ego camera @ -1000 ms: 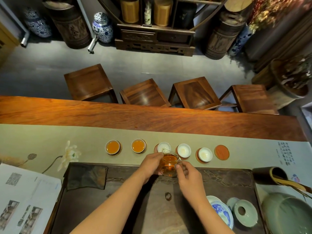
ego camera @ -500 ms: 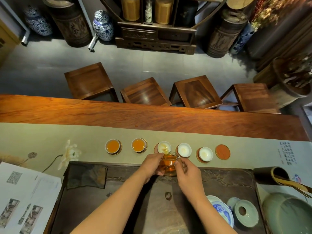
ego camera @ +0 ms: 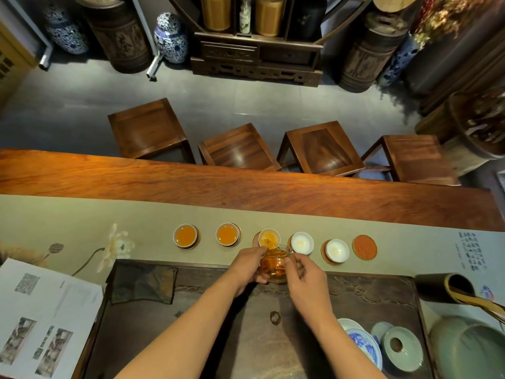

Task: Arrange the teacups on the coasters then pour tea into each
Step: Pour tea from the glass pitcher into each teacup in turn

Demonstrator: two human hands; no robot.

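I see a clear glass pitcher (ego camera: 274, 265), glossy, with amber tea showing through its wall. The teacups (ego camera: 302, 242) look like white glazed porcelain, smooth and shiny inside. The bare coaster (ego camera: 364, 247) is rust-red with a matt, grainy face. Under them lies a matt greenish cloth runner (ego camera: 82, 214), printed with a lotus. The table (ego camera: 191, 181) is polished reddish wood with strong grain. The tea tray (ego camera: 218, 337) looks like dark stone or wood, dull and rough-carved. The papers (ego camera: 46, 310) at my left are matt white.
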